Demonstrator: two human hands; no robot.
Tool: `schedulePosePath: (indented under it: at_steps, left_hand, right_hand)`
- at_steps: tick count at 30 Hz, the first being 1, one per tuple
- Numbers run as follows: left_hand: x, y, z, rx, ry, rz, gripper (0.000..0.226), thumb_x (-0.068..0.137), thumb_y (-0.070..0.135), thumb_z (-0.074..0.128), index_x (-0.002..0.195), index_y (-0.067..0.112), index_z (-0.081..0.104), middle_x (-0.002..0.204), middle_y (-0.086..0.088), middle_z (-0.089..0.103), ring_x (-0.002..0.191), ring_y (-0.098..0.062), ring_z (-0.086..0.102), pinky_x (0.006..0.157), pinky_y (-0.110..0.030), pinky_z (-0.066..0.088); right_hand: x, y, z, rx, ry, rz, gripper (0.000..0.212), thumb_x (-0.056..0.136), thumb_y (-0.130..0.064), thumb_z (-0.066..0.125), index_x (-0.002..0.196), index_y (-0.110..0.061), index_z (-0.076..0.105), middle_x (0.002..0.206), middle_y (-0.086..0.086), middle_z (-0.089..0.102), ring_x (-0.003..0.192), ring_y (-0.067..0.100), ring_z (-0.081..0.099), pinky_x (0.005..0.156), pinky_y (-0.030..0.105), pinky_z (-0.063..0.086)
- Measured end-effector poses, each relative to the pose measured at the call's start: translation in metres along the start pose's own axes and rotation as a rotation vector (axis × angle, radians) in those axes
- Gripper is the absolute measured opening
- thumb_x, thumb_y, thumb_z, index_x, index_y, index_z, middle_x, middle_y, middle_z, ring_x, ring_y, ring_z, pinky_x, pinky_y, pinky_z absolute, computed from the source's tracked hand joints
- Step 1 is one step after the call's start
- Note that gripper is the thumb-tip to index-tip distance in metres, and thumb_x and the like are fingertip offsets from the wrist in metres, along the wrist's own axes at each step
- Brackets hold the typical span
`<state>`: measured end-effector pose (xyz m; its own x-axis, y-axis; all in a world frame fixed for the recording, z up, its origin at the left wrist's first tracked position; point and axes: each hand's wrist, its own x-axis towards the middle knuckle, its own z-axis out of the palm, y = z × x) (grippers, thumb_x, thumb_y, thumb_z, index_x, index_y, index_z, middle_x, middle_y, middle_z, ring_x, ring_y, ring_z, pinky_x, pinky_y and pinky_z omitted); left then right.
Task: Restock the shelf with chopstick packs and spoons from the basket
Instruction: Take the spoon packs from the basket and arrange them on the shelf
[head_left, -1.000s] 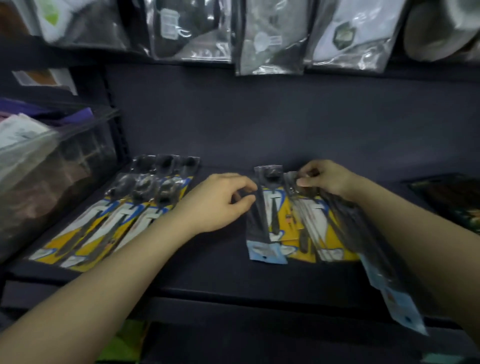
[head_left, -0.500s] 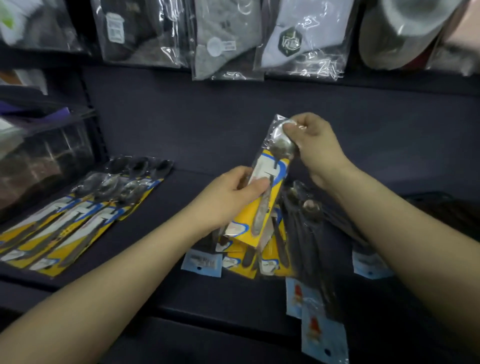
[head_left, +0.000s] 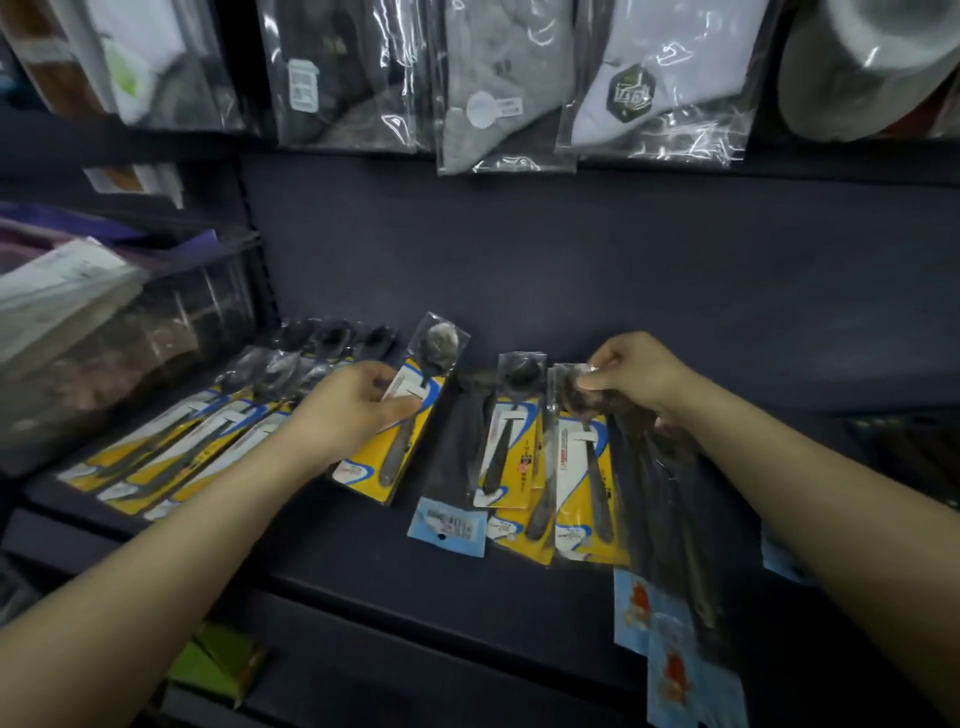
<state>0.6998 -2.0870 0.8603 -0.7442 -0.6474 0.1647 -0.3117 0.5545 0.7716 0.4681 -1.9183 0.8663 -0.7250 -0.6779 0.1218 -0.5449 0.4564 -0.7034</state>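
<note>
From the head camera, the left hand (head_left: 358, 410) grips a carded spoon pack (head_left: 400, 421), fingers and thumb curled round its upper part, the pack lying tilted on the dark shelf (head_left: 332, 551) just right of a row of like spoon packs (head_left: 208, 431). The right hand (head_left: 636, 376) pinches the clear top of another spoon pack (head_left: 579, 483) in a fanned pile near the shelf's middle, beside dark chopstick packs (head_left: 670, 525) (blue header cards overhang the front edge). One more dark pack (head_left: 457, 457) lies between the two hands. Bagged socks (head_left: 498, 88) hang above; a clear bin (head_left: 109, 358) stands at left.
</note>
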Motion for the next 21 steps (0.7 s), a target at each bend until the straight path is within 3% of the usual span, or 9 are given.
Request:
schedulePosePath:
  at_steps: [4, 7, 9, 13, 16, 18, 21]
  left_hand:
    - [0.014, -0.010, -0.005, 0.177, -0.013, 0.020, 0.024, 0.080, 0.025, 0.067, 0.091, 0.004, 0.064, 0.091, -0.017, 0.070, 0.088, -0.032, 0.065, 0.076, -0.042, 0.049]
    - [0.017, -0.013, -0.007, 0.297, -0.042, 0.070, 0.030, 0.083, 0.025, 0.063, 0.092, -0.003, 0.063, 0.087, -0.022, 0.066, 0.077, -0.029, 0.060, 0.061, -0.032, 0.042]
    - [0.014, -0.016, -0.012, 0.347, -0.065, 0.121, 0.027, 0.088, 0.024, 0.055, 0.094, -0.002, 0.062, 0.087, -0.022, 0.065, 0.078, -0.031, 0.060, 0.064, -0.035, 0.043]
    - [-0.002, -0.027, -0.028, 0.311, -0.059, 0.167, 0.025, 0.093, 0.021, 0.047, 0.114, 0.010, 0.056, 0.105, -0.008, 0.063, 0.098, -0.028, 0.058, 0.079, -0.035, 0.043]
    - [-0.019, -0.037, -0.040, 0.206, -0.040, 0.174, 0.036, 0.093, 0.021, 0.047, 0.129, 0.020, 0.046, 0.118, 0.000, 0.060, 0.109, -0.020, 0.056, 0.087, -0.031, 0.043]
    - [-0.028, -0.046, -0.053, 0.237, -0.040, 0.193, 0.034, 0.094, 0.024, 0.046, 0.128, 0.023, 0.048, 0.117, 0.003, 0.061, 0.108, -0.017, 0.057, 0.081, -0.027, 0.041]
    - [-0.037, -0.058, -0.073, 0.287, -0.026, 0.224, 0.032, 0.094, 0.029, 0.044, 0.125, 0.025, 0.051, 0.109, -0.004, 0.068, 0.100, -0.020, 0.061, 0.080, -0.031, 0.045]
  right_hand:
    - [0.006, -0.011, -0.006, 0.048, 0.050, 0.023, 0.019, 0.079, -0.015, 0.072, 0.064, -0.008, 0.064, 0.060, 0.003, 0.056, 0.052, 0.008, 0.048, 0.047, 0.015, 0.039]
    - [0.008, -0.013, -0.011, 0.002, 0.105, 0.035, 0.026, 0.085, -0.016, 0.065, 0.075, 0.008, 0.066, 0.059, 0.014, 0.054, 0.045, 0.009, 0.046, 0.045, 0.019, 0.038]
    - [0.007, -0.016, -0.014, -0.079, 0.213, -0.010, 0.027, 0.088, -0.015, 0.059, 0.082, 0.010, 0.066, 0.067, 0.023, 0.055, 0.060, 0.015, 0.050, 0.057, 0.023, 0.037]
    - [-0.004, -0.057, -0.005, -0.144, 0.373, -0.197, 0.023, 0.091, -0.015, 0.050, 0.082, 0.001, 0.064, 0.075, 0.009, 0.057, 0.074, 0.020, 0.051, 0.059, 0.024, 0.027]
    - [-0.001, -0.095, 0.021, -0.094, 0.385, -0.285, 0.022, 0.093, -0.014, 0.046, 0.093, 0.002, 0.062, 0.083, 0.007, 0.056, 0.080, 0.019, 0.050, 0.066, 0.026, 0.032]
    - [0.009, -0.115, 0.043, -0.099, 0.366, -0.308, 0.022, 0.093, -0.013, 0.045, 0.097, 0.002, 0.061, 0.086, 0.006, 0.055, 0.082, 0.018, 0.048, 0.068, 0.027, 0.032]
    - [0.032, -0.134, 0.075, -0.104, 0.291, -0.198, 0.022, 0.094, -0.011, 0.042, 0.100, 0.003, 0.058, 0.091, 0.010, 0.054, 0.088, 0.023, 0.051, 0.067, 0.022, 0.030]
